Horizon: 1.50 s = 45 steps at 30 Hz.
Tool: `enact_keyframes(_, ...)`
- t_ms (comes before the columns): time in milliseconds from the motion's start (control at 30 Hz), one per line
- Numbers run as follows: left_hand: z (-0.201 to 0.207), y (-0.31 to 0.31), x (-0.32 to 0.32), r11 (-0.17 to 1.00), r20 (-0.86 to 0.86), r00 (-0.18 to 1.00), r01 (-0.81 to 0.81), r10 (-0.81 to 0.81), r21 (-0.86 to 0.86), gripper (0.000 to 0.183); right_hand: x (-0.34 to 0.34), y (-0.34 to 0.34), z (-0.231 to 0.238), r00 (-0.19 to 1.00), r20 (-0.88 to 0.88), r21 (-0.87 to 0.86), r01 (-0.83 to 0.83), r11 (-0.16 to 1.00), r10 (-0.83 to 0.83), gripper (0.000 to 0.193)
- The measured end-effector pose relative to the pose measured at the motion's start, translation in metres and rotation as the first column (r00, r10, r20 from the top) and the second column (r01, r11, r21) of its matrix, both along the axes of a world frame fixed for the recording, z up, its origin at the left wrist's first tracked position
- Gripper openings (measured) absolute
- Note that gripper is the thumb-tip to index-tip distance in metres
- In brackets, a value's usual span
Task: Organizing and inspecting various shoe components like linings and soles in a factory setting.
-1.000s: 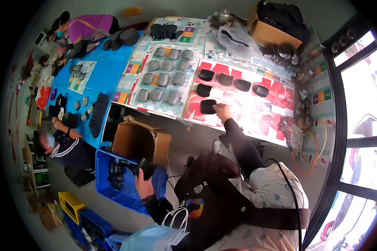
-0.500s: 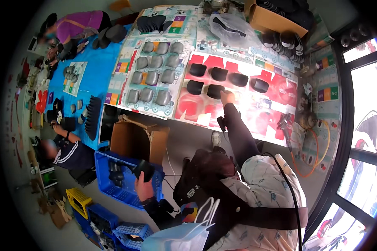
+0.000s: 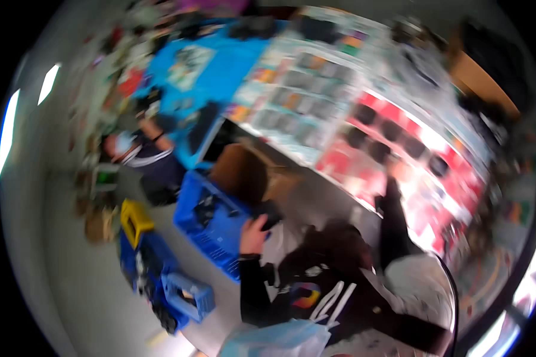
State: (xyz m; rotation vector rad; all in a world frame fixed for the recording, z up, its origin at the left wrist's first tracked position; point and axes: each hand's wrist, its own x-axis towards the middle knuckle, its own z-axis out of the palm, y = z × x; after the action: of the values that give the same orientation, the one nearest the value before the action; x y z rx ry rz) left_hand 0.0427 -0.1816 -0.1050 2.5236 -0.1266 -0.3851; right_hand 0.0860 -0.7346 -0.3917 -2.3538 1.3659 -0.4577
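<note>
The whole view is smeared by motion. My left hand is closed around a small dark object just above the right edge of a blue crate. My right arm, in a dark sleeve, stretches up to the table edge. There my right hand shows only as a pale blur against a red sheet carrying several dark pads. Whether that hand holds anything is hidden by the blur.
A brown cardboard box stands behind the crate. Another person sits low at the left beside a blue-covered table. A yellow stool and a blue stool stand on the floor at lower left.
The view has swung sharply and blurred. My right hand has drawn back from the dark pads toward the table's near edge. My left hand still grips the dark object by the crate.
</note>
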Motion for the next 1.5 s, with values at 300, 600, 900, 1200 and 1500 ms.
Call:
enact_keyframes(300, 0.025, -0.015, 0.027, 0.322, -0.359, 0.805, -0.537, 0.472, -0.78, 0.044, -0.016, 0.295, 0.433, 0.292, 0.408, -0.305, -0.849, 0.431, 0.865, 0.083)
enact_keyframes(600, 0.037, 0.047, 0.0, 0.933, 0.604, 0.782, 0.085, 0.156, -0.35, 0.032, -0.05, 0.44, 0.471, -0.143, 0.497, -0.336, -0.941, 0.038, 0.856, 0.073)
enact_keyframes(900, 0.017, 0.067, -0.003, 0.993, 0.381, 0.923, 0.084, -0.048, -0.078, 0.061, -0.059, 0.413, 0.435, 0.032, 0.214, -0.532, -0.835, 0.144, 0.976, 0.078)
enact_keyframes(1200, -0.055, 0.045, 0.032, 0.907, 0.452, 0.826, 0.414, -0.336, -0.082, 0.05, -0.056, 0.324, 0.296, 0.367, 0.655, 0.313, -0.927, 0.204, 0.66, 0.035)
enact_keyframes(1500, -0.009, -0.082, 0.019, 0.744, 0.103, 0.859, 0.489, -0.502, -0.455, 0.05, -0.129, 0.203, 0.25, 0.72, 0.612, 0.431, -0.651, 0.625, 0.328, 0.031)
